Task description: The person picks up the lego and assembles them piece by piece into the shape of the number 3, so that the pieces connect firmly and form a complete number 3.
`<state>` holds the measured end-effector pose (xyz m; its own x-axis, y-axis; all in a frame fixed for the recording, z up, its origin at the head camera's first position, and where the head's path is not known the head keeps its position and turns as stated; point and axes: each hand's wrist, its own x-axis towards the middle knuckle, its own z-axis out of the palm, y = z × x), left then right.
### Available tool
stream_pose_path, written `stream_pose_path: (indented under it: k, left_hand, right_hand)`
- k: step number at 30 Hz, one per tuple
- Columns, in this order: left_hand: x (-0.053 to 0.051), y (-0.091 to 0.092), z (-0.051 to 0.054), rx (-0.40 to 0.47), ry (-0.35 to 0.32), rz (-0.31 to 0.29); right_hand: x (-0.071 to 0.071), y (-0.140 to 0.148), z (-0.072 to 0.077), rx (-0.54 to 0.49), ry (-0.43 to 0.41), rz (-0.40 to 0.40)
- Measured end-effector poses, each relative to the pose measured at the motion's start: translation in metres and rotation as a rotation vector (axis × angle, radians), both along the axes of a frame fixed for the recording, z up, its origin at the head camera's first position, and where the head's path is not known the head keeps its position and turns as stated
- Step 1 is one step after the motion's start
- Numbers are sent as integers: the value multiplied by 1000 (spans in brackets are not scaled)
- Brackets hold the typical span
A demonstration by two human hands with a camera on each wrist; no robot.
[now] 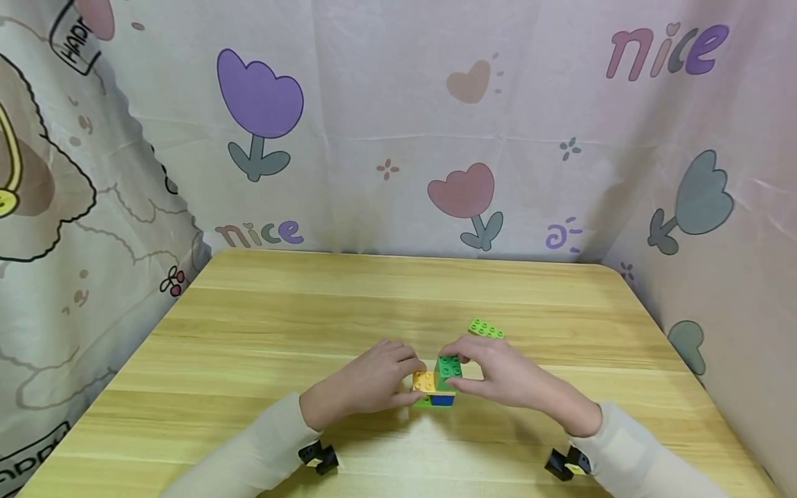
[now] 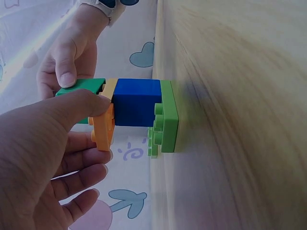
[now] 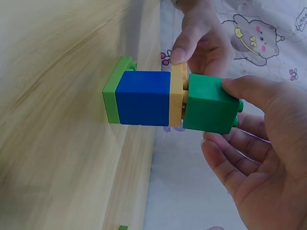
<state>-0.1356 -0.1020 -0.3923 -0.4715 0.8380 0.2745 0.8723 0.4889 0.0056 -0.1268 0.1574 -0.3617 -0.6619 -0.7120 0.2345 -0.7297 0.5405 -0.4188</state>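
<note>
A stack stands on the table: a light green plate [image 3: 112, 91] at the bottom, a blue block [image 3: 144, 98] on it, then an orange-yellow plate [image 1: 424, 381]. My left hand [image 1: 367, 384] pinches the orange-yellow plate [image 2: 101, 127] at its left end, thumb on the near side. My right hand [image 1: 507, 373] holds a green block [image 3: 211, 103] between thumb and fingers, over the right end of that plate. In the right wrist view the green block sits slightly tilted, with the plate's studs showing in a narrow gap between them.
Another light green studded piece [image 1: 486, 328] lies on the wooden table [image 1: 280, 304] just behind my right hand. A patterned cloth [image 1: 373, 104] hangs behind the table's back edge and along both sides.
</note>
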Motion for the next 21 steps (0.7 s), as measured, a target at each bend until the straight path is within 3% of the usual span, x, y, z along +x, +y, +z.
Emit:
stream_pose_path:
  k: [21]
  left_hand:
    - [0,0,1,-10,-5,5]
  right_hand:
    - [3,-9,4,59,92,9]
